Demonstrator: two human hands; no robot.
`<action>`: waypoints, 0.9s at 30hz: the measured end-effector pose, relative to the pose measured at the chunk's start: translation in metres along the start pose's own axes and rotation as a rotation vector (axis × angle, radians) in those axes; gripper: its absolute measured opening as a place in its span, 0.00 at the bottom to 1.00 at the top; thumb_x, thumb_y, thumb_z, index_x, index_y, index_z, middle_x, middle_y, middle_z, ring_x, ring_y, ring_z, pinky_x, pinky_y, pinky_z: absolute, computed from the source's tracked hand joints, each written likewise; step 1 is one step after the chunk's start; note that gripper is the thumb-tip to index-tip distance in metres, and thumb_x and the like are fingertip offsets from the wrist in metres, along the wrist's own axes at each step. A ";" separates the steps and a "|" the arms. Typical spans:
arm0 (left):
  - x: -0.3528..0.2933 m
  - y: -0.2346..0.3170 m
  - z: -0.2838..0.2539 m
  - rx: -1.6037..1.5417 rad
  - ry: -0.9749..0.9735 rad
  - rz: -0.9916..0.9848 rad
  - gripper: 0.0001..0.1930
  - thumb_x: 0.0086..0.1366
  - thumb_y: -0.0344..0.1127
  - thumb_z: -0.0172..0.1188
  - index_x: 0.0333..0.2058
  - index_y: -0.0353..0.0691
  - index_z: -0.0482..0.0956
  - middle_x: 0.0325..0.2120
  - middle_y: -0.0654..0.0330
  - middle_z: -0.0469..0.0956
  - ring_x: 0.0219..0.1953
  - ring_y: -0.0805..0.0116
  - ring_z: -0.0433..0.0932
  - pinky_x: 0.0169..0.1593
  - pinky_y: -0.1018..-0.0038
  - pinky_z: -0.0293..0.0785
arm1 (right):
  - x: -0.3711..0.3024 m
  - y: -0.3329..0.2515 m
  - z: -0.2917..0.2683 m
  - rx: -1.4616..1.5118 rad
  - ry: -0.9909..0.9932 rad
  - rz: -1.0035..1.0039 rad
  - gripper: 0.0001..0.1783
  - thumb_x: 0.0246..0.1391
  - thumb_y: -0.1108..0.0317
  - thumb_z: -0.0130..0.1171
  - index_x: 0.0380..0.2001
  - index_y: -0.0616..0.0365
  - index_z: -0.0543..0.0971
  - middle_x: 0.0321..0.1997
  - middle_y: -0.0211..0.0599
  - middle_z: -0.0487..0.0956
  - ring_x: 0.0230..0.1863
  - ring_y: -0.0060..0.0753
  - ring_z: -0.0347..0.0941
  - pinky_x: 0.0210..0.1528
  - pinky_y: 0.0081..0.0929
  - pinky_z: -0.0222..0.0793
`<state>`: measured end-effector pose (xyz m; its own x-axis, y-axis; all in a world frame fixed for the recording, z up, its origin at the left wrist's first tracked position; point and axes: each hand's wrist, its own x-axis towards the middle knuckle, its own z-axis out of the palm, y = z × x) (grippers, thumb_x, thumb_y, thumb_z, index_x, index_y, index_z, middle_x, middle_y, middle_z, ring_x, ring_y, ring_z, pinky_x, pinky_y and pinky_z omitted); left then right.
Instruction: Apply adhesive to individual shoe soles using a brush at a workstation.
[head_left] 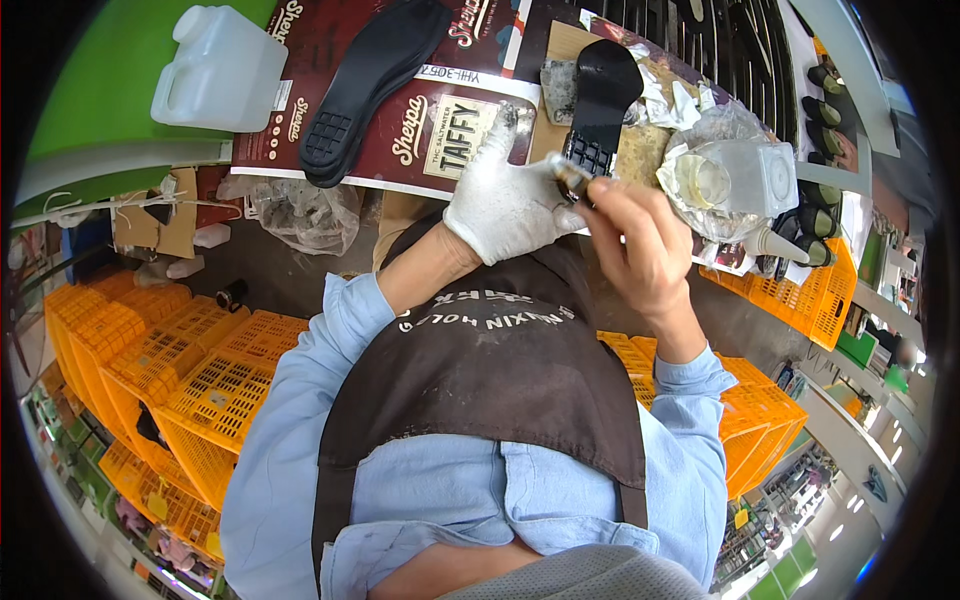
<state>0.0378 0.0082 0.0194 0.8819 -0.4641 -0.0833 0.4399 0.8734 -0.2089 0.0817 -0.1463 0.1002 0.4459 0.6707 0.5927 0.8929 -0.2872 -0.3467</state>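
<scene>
My left hand (pixel 508 205), in a white work glove with a dark smudged thumb, is held over the bench's front edge. Its fingers are curled around a small dark, shiny piece with some brown (pixel 574 184), whose kind I cannot make out. My bare right hand (pixel 645 245) meets it from the right, thumb and fingers pinched at the same piece. Just beyond my hands a black shoe sole (pixel 608 85) lies on cardboard, its gridded heel end toward me. A second black sole (pixel 372 75) lies farther left on dark red printed card.
A white plastic jug (pixel 222 75) stands at the back left. To the right are a clear plastic container (pixel 745 177), a plastic bag and crumpled paper. Orange crates (pixel 215 385) are stacked at my left, with more orange crates (pixel 765 415) at my right. Several shoes (pixel 820 195) line the far right.
</scene>
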 end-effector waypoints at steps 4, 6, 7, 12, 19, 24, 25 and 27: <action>0.002 0.004 -0.006 -0.065 -0.198 -0.045 0.50 0.62 0.76 0.28 0.63 0.31 0.57 0.56 0.43 0.68 0.56 0.52 0.69 0.62 0.59 0.63 | -0.006 -0.001 -0.004 0.075 -0.137 -0.067 0.18 0.38 0.78 0.71 0.36 0.62 0.79 0.32 0.39 0.80 0.28 0.33 0.79 0.27 0.25 0.75; 0.001 0.002 -0.006 -0.037 0.001 -0.022 0.49 0.62 0.75 0.29 0.61 0.31 0.60 0.53 0.43 0.71 0.54 0.53 0.71 0.61 0.59 0.64 | -0.009 -0.003 -0.005 0.074 -0.075 -0.045 0.18 0.38 0.79 0.71 0.36 0.62 0.79 0.33 0.40 0.80 0.28 0.34 0.79 0.27 0.26 0.74; 0.001 0.002 -0.005 -0.006 -0.066 -0.010 0.49 0.62 0.75 0.29 0.61 0.31 0.60 0.52 0.43 0.72 0.54 0.54 0.71 0.60 0.60 0.64 | -0.011 -0.003 -0.006 0.036 -0.048 -0.033 0.19 0.38 0.79 0.71 0.37 0.62 0.78 0.34 0.41 0.80 0.29 0.35 0.79 0.28 0.26 0.74; 0.004 0.001 0.002 -0.051 -0.077 -0.009 0.46 0.66 0.70 0.31 0.62 0.29 0.58 0.54 0.43 0.70 0.52 0.55 0.72 0.60 0.61 0.65 | -0.013 -0.004 -0.013 0.169 -0.123 0.103 0.18 0.39 0.79 0.71 0.37 0.63 0.79 0.33 0.42 0.80 0.29 0.35 0.78 0.30 0.27 0.73; 0.004 -0.008 -0.017 -0.107 0.066 0.067 0.24 0.74 0.46 0.36 0.59 0.35 0.63 0.57 0.49 0.69 0.57 0.53 0.70 0.65 0.49 0.61 | 0.006 0.027 -0.012 0.238 -0.033 0.525 0.10 0.48 0.72 0.66 0.36 0.61 0.82 0.30 0.36 0.80 0.24 0.21 0.72 0.26 0.20 0.68; 0.006 -0.009 -0.030 0.001 0.106 0.035 0.23 0.73 0.39 0.41 0.59 0.29 0.61 0.57 0.41 0.66 0.57 0.43 0.69 0.64 0.51 0.63 | 0.031 0.091 0.012 0.104 -0.041 0.636 0.11 0.51 0.69 0.64 0.37 0.64 0.82 0.29 0.34 0.82 0.26 0.17 0.73 0.30 0.19 0.69; 0.006 -0.009 -0.031 0.040 0.104 0.037 0.23 0.73 0.39 0.42 0.60 0.29 0.61 0.56 0.40 0.67 0.56 0.43 0.69 0.63 0.51 0.64 | 0.036 0.101 0.014 0.000 0.002 0.567 0.12 0.51 0.68 0.64 0.36 0.64 0.82 0.29 0.36 0.82 0.26 0.19 0.74 0.30 0.20 0.70; 0.007 -0.009 -0.030 0.049 0.143 0.039 0.23 0.73 0.39 0.42 0.59 0.28 0.61 0.56 0.39 0.67 0.56 0.43 0.69 0.63 0.52 0.65 | 0.038 0.109 0.014 -0.152 0.093 0.524 0.12 0.50 0.67 0.64 0.36 0.63 0.82 0.30 0.36 0.83 0.27 0.21 0.75 0.32 0.22 0.70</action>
<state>0.0348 -0.0068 -0.0085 0.8670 -0.4425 -0.2291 0.4162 0.8959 -0.1554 0.1948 -0.1423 0.0752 0.8303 0.3508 0.4330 0.5463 -0.6661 -0.5078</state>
